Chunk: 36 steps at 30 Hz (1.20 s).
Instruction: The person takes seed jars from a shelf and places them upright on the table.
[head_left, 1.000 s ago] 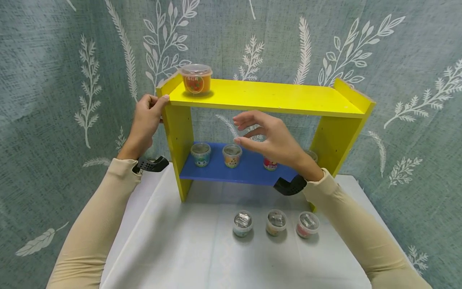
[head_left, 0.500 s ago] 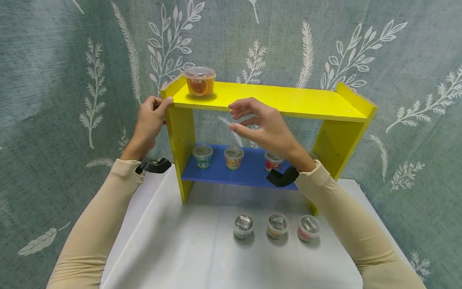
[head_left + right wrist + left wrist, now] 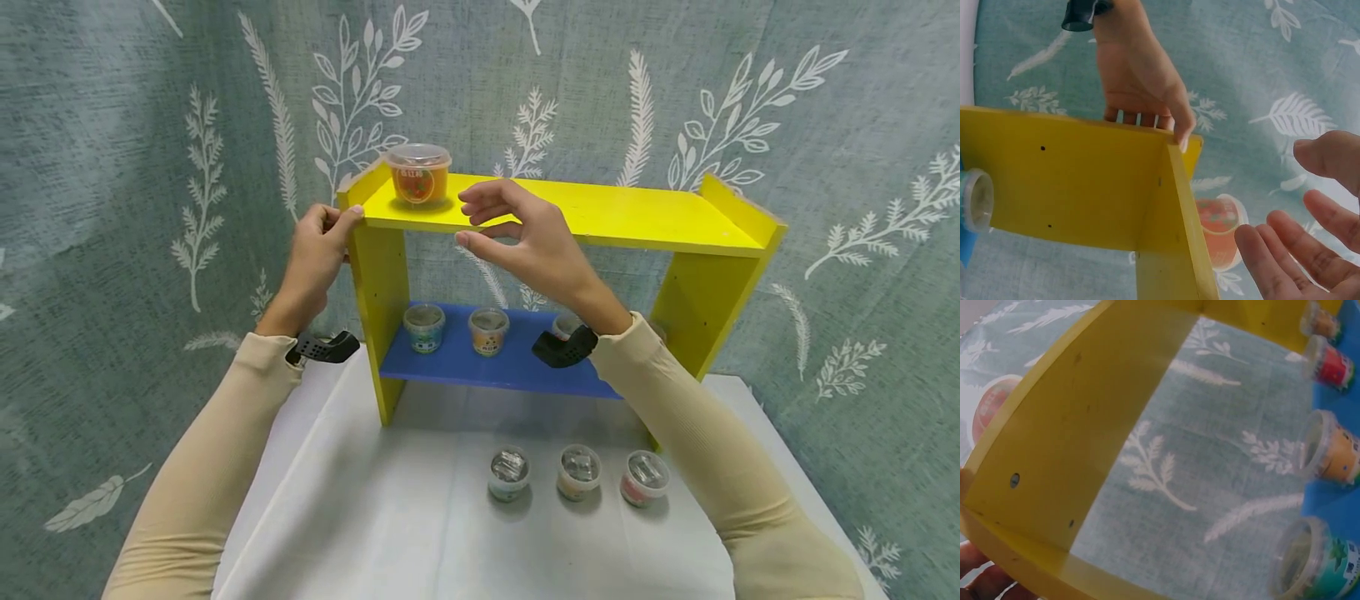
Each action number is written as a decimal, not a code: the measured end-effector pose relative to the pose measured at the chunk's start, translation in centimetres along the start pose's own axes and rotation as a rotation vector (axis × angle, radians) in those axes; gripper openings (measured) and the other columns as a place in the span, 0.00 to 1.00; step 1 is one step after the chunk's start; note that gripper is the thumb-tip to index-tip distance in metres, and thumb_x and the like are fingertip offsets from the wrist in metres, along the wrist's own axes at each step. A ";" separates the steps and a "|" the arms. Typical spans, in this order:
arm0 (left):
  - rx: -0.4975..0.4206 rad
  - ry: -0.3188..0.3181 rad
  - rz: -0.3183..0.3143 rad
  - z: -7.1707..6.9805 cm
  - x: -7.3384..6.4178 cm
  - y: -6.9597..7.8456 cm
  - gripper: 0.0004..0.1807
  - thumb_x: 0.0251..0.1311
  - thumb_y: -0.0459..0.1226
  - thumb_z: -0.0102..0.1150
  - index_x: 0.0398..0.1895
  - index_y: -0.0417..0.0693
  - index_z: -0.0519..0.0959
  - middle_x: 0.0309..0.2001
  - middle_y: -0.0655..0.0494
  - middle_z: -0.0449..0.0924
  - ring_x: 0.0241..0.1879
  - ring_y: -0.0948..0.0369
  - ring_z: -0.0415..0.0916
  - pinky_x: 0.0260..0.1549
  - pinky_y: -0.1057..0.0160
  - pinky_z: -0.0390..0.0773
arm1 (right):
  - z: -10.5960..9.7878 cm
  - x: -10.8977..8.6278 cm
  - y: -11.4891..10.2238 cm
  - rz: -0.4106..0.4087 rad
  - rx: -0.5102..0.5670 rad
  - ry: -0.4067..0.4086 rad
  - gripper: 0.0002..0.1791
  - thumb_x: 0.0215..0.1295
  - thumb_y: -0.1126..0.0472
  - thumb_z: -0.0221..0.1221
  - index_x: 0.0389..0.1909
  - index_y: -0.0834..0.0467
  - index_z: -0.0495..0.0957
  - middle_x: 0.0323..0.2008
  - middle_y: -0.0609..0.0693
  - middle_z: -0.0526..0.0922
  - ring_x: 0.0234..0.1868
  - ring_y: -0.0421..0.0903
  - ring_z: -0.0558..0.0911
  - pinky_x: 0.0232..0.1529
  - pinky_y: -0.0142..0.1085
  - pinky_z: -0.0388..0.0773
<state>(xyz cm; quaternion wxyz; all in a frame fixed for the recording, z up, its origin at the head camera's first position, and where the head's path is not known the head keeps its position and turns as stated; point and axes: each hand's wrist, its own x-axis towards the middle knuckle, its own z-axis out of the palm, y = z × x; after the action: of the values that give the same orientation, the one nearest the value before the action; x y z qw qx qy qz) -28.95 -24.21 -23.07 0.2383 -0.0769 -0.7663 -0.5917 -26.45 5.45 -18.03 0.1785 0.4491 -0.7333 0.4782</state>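
Hazard noted: the tub (image 3: 418,179), near the left end on top of the shelf (image 3: 637,217), could be knocked over if the right grip (image 3: 528,229) sweeps sideways. A sharp tug by the left grip (image 3: 315,258) might jerk the shelf and make the tub slide. The left grip pinches the shelf's upper left corner. The right grip holds nothing, moderately wide, before the shelf's top and apart from the tub. Tub condition: upright, clear-lidded, orange, red print facing front.
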 end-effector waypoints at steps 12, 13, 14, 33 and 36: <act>0.004 0.016 0.006 -0.1 0.3 -0.2 0.21 0.73 0.57 0.55 0.44 0.49 0.69 0.43 0.54 0.70 0.41 0.59 0.70 0.44 0.56 0.72 | 1.1 2.3 0.8 0.053 -0.036 0.015 0.26 0.65 0.61 0.70 0.61 0.64 0.76 0.57 0.58 0.81 0.53 0.49 0.83 0.55 0.36 0.80; 0.004 0.013 0.006 -0.1 0.3 -0.3 0.21 0.73 0.57 0.54 0.44 0.49 0.69 0.43 0.54 0.70 0.41 0.59 0.70 0.44 0.55 0.72 | 1.2 2.5 0.9 0.053 -0.049 0.019 0.26 0.66 0.61 0.70 0.61 0.64 0.76 0.57 0.58 0.81 0.53 0.49 0.83 0.56 0.37 0.80; 0.001 0.010 0.007 -0.2 0.3 -0.3 0.21 0.73 0.58 0.54 0.44 0.49 0.69 0.43 0.54 0.69 0.40 0.59 0.69 0.44 0.54 0.72 | 1.2 2.7 1.0 0.054 -0.062 0.022 0.26 0.66 0.60 0.70 0.61 0.64 0.76 0.57 0.58 0.81 0.53 0.49 0.82 0.56 0.37 0.80; -0.017 0.005 0.017 -0.2 0.3 -0.6 0.21 0.72 0.56 0.56 0.43 0.48 0.69 0.40 0.53 0.70 0.37 0.59 0.70 0.39 0.59 0.74 | 1.9 5.9 1.6 0.196 -0.226 0.050 0.32 0.66 0.51 0.70 0.67 0.58 0.72 0.62 0.54 0.76 0.62 0.51 0.76 0.62 0.37 0.74; -0.028 0.001 0.022 -0.1 0.2 -0.5 0.20 0.73 0.55 0.56 0.43 0.48 0.69 0.40 0.53 0.70 0.38 0.59 0.70 0.39 0.60 0.74 | 1.8 6.4 1.7 0.238 -0.261 0.038 0.35 0.66 0.48 0.70 0.69 0.56 0.71 0.64 0.53 0.74 0.62 0.51 0.75 0.61 0.38 0.74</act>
<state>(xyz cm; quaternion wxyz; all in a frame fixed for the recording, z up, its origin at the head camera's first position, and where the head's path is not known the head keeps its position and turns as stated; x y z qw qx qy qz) -29.31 -24.53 -23.34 0.2442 -0.0884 -0.7569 -0.5998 -30.99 0.99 -15.39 0.1912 0.3232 -0.8335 0.4052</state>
